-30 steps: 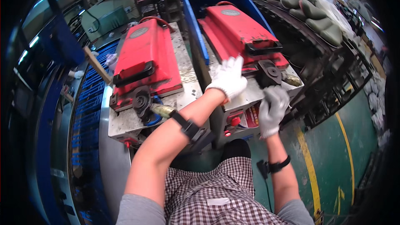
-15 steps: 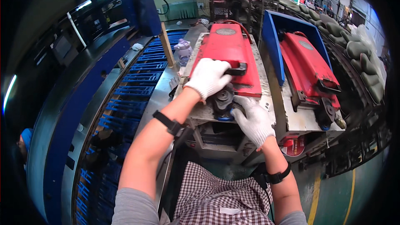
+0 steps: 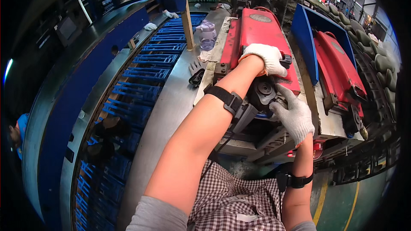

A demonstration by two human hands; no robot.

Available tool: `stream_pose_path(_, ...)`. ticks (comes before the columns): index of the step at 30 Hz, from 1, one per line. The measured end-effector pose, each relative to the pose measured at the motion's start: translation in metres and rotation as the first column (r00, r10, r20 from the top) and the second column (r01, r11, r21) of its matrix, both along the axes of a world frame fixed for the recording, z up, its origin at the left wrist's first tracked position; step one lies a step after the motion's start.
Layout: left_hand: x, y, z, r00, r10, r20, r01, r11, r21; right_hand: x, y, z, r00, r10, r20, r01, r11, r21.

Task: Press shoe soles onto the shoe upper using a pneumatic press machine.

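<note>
My left hand [image 3: 266, 58], in a white knit glove, is curled over the black handle [image 3: 285, 60] at the front of a red machine cover [image 3: 262, 28]. Beneath that wrist is a dark part with a round, ringed face [image 3: 263, 89], partly hidden by my forearm; a bit of blue shows under it. My right hand [image 3: 295, 115], gloved too, is at the right edge of this part. Its thumb and forefinger are spread and point at the dark part; whether they touch it is hard to tell.
A second red machine [image 3: 336, 66] with a blue guard [image 3: 305, 42] stands to the right. On the left runs a conveyor of blue slats [image 3: 145, 73] beside a metal ledge [image 3: 165, 102]. A clear bottle [image 3: 207, 36] stands behind a black object [image 3: 197, 78]. Green padded pieces [image 3: 383, 62] line the far right.
My view has swung left, so the machines sit farther right. My left hand has shifted from the cover's left side onto the handle. My right hand stays beside the dark part.
</note>
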State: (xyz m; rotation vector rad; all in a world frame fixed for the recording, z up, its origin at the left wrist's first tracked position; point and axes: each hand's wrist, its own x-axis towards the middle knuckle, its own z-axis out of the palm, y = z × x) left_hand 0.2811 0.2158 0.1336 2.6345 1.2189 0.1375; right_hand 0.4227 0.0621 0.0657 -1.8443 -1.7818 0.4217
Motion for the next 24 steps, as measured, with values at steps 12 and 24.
stream_pose_path(12, 0.001, 0.0008, -0.0025, 1.0, 0.019, -0.002, -0.019, 1.0, -0.01, -0.005, -0.0031, -0.0041, 0.999, -0.013, 0.039, 0.01, 0.997, 0.079)
stream_pose_path(24, 0.0028, 0.0006, -0.0025, 1.0, 0.025, 0.001, -0.025, 0.999, -0.019, -0.0055, -0.0051, 0.0002, 0.999, -0.024, 0.021, 0.022, 0.998, 0.066)
